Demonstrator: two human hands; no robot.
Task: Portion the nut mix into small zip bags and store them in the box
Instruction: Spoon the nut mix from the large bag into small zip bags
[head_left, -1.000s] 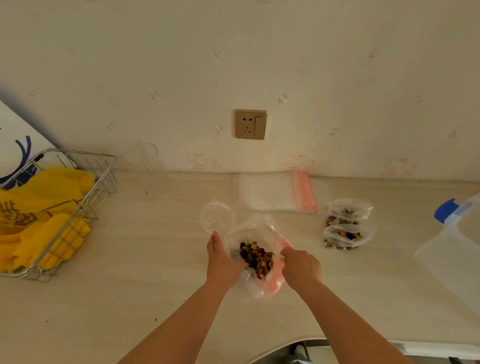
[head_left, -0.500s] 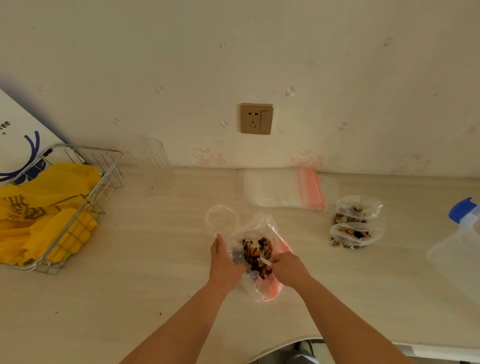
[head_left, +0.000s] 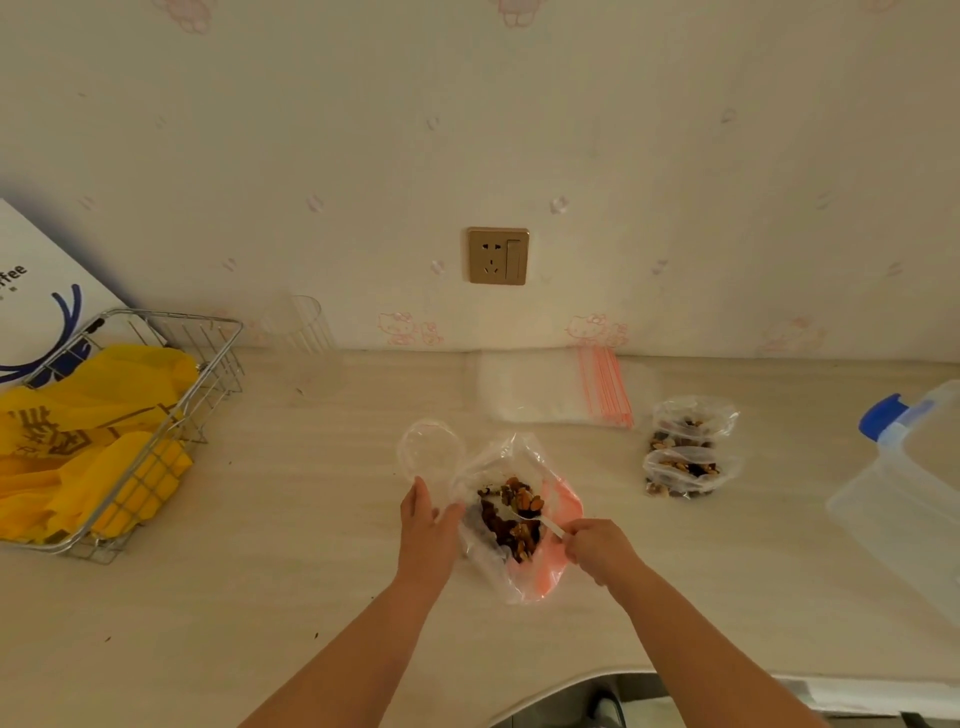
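A large clear bag of nut mix (head_left: 511, 519) with a pink lower part lies open on the table. My left hand (head_left: 428, 530) holds its left edge together with a small open zip bag (head_left: 430, 451). A white spoon (head_left: 524, 512) loaded with nuts is pinched by its handle in my right hand (head_left: 597, 551), its bowl just above the mix. Two filled small bags (head_left: 685, 449) lie to the right. A stack of empty zip bags (head_left: 550, 392) with red strips lies by the wall. The clear storage box (head_left: 914, 499) with a blue latch stands at the far right.
A wire basket (head_left: 156, 431) with yellow bags sits at the left, a white paper bag (head_left: 41, 291) behind it. A clear cup (head_left: 298, 327) stands by the wall. A wall socket (head_left: 497, 255) is above the table. The table's front edge curves inward near my arms.
My right hand has drawn back toward the right and lifted a spoonful of nuts out of the mix. My left hand stays on the bag's edge.
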